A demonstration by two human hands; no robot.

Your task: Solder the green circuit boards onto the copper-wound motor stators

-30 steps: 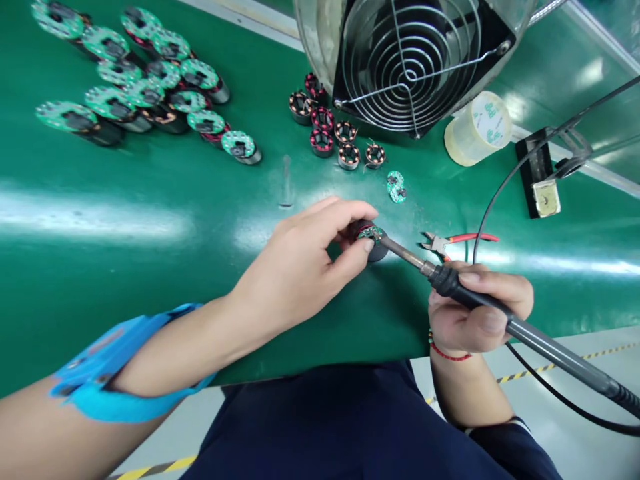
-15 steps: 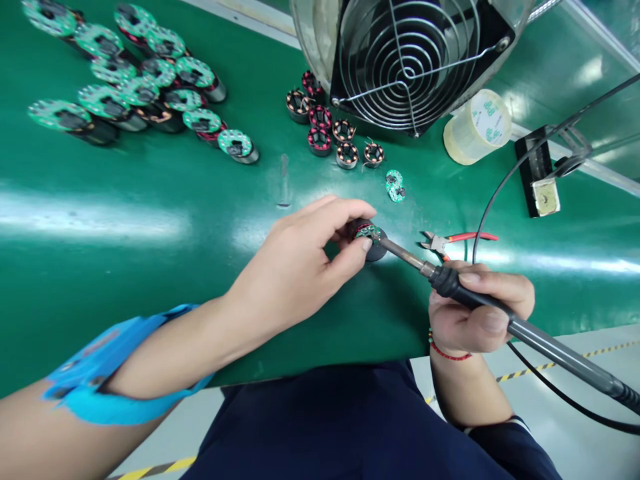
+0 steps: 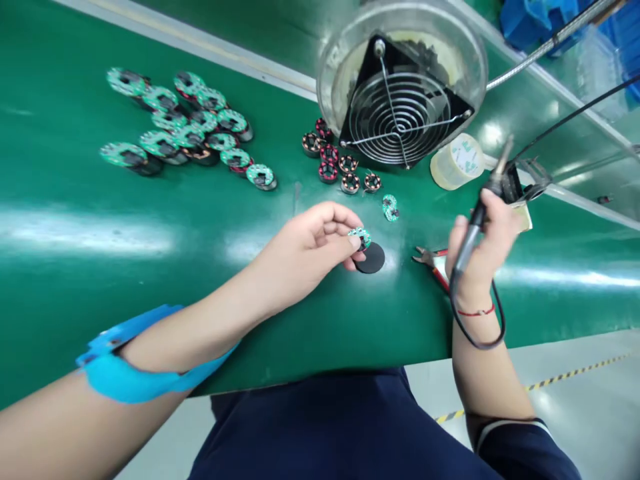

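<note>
My left hand (image 3: 313,247) pinches a small motor stator with a round green circuit board (image 3: 362,234) on top, tilted above a flat black disc (image 3: 373,261). My right hand (image 3: 493,243) grips a soldering iron (image 3: 468,244), its tip pointing up and away, apart from the board. Behind that hand stands a black iron stand (image 3: 512,184), partly hidden, with a pale sponge (image 3: 524,217). Red-handled cutters (image 3: 427,258) lie beside my right hand, their grips partly covered. Two loose green boards (image 3: 390,209) rest beyond the disc.
Stators with green boards (image 3: 173,143) stand grouped at the back left. Several bare wound stators (image 3: 329,172) sit before a caged fan (image 3: 400,127). A tape roll (image 3: 456,162) is right of the fan. Blue bins (image 3: 535,23) show past the rear rail of the green table (image 3: 310,347).
The soldering iron has left the board and swung up to the right with my right hand. My left hand has lifted and tilted the stator off the black disc. The view has shifted.
</note>
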